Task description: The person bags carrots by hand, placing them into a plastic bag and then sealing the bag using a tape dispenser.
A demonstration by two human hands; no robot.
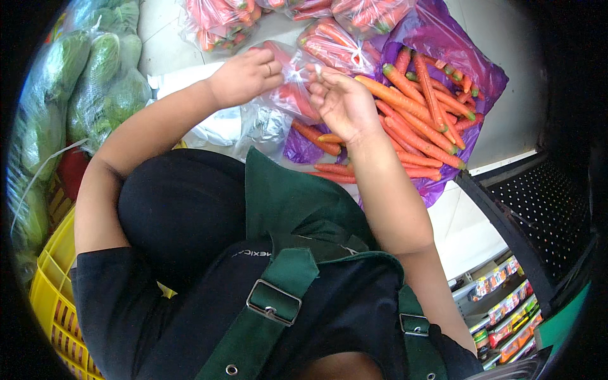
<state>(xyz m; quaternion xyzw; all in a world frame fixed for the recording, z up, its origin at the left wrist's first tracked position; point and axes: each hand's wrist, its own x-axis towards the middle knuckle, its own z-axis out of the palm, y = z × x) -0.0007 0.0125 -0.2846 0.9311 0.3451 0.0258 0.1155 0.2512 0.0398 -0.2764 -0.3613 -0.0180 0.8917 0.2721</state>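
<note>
Between my hands lies a clear plastic bag of carrots [287, 97], gathered at a whitish knot near its middle. My left hand [251, 76], with a ring on one finger, is closed at the knot's left side, its fingertips partly hidden. On the knot's other side, my right hand [342, 97] is turned palm up. Its fingers curl in and pinch the bag's plastic. Just right of that hand, loose carrots [422, 114] are heaped on an opened purple plastic bag [489, 78]. A few more carrots [316, 137] lie below the knotted bag.
Further bags of carrots [221, 21] sit along the far side, one tied bag [332, 45] close to my right hand. White plastic bags [213, 126] lie under my left forearm. Wrapped green vegetables [107, 71] and a yellow crate [59, 285] flank my left; a black perforated panel [541, 204] stands right.
</note>
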